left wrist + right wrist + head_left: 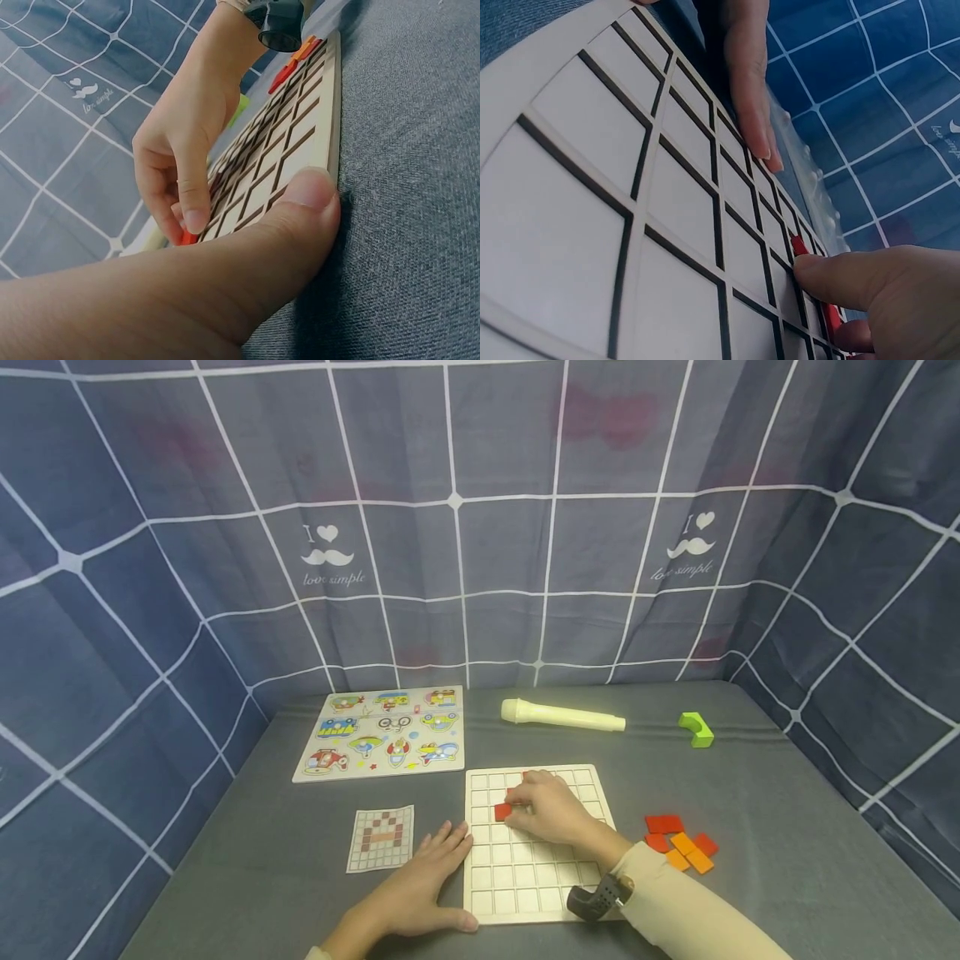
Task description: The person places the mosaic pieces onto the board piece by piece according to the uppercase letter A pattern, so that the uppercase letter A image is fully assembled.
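A pale wooden grid board (504, 878) lies on the dark cloth in front of me. My right hand (553, 810) is over its upper part, thumb and fingers pinching a red square tile (502, 812) at a cell on the left side. In the right wrist view the thumb touches the red tile (800, 245). More red shows by the fingers, partly hidden under the hand. With fingers spread and straight, my left hand (427, 881) rests along the board's left edge, its thumb at the lower left corner. A printed pattern card (381, 841) lies left of the board.
Loose red tiles (664, 824) and orange tiles (699, 860) lie right of the board. Behind are a vehicle puzzle board (382, 747), a cream microphone-shaped object (570, 717) and a green arch block (701, 732). A checked curtain (502, 552) encloses the back and sides.
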A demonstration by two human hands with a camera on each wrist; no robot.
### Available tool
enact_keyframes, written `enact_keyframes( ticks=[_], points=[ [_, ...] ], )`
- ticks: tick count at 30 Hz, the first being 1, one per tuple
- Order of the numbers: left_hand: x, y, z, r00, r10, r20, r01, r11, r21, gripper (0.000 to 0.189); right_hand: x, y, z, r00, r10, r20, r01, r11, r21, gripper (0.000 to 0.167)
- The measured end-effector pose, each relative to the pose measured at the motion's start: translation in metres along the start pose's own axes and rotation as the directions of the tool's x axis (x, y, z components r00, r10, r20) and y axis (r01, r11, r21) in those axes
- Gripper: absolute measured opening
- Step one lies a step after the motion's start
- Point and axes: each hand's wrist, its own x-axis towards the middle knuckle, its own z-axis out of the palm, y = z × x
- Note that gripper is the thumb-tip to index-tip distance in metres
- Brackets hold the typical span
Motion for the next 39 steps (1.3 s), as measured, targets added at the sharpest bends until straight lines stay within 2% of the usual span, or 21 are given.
enact_keyframes(
  ticks=[10, 39],
  points=[
    [-0.0007, 0.0028, -0.0020, 1.000, 0.025, -0.012, -0.024, 0.999, 0.022, 0.106, 0.0004, -0.0007, 0.0012, 1.000, 0.002, 0.001, -0.002, 1.000, -0.030, 0.024],
    [-0.0008, 0.0021, -0.0016, 1.000, 0.017, -0.006, -0.017, 1.000, 0.010, 0.105, 0.0043, -0.0061, 0.0047, 1.000, -0.014, 0.013, 0.015, 0.999, -0.040, 0.024]
  ],
)
